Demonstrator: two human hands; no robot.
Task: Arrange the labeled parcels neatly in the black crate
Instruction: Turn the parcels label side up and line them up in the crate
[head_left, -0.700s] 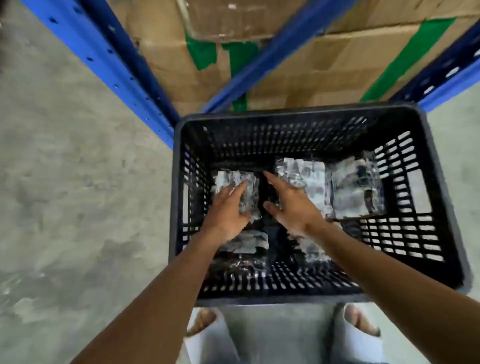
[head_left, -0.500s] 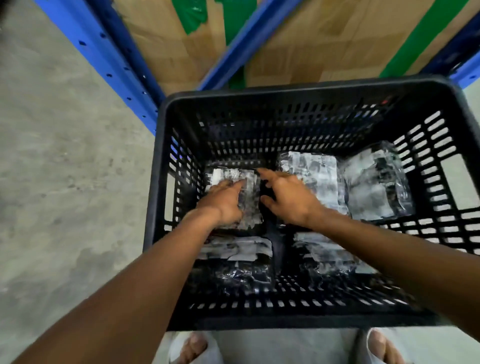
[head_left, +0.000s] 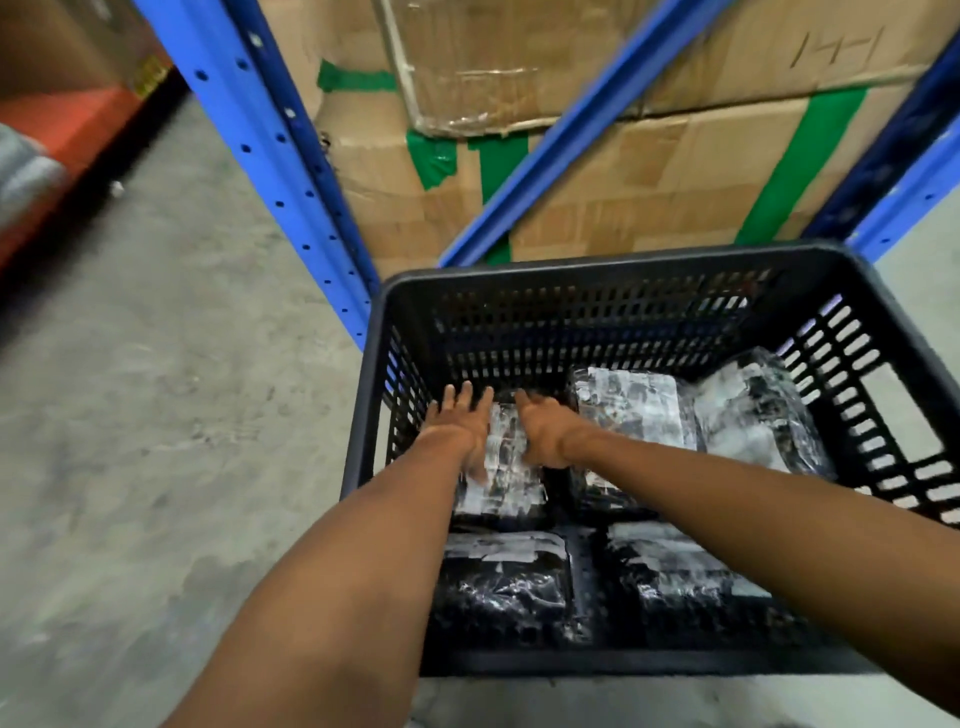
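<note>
The far-left parcel, wrapped in black plastic with a white label on top, lies flat on the floor of the black crate, in its far left corner. The left hand rests along the parcel's left edge with fingers spread and stretched toward the crate's far wall; its grip is open, pressing rather than clasping. The right hand lies on the parcel's right edge, fingers curled loosely over the top; motion blur makes it hard to say whether this grip closes on the wrap or only pushes, though it looks like a push. Just right of the right hand sits a second labeled parcel, and beyond that a third parcel near the crate's right wall. Nearer the person, below both wrists, two more parcels lie side by side. Beyond the crate stand a blue rack frame and taped cardboard boxes on a concrete floor.
</note>
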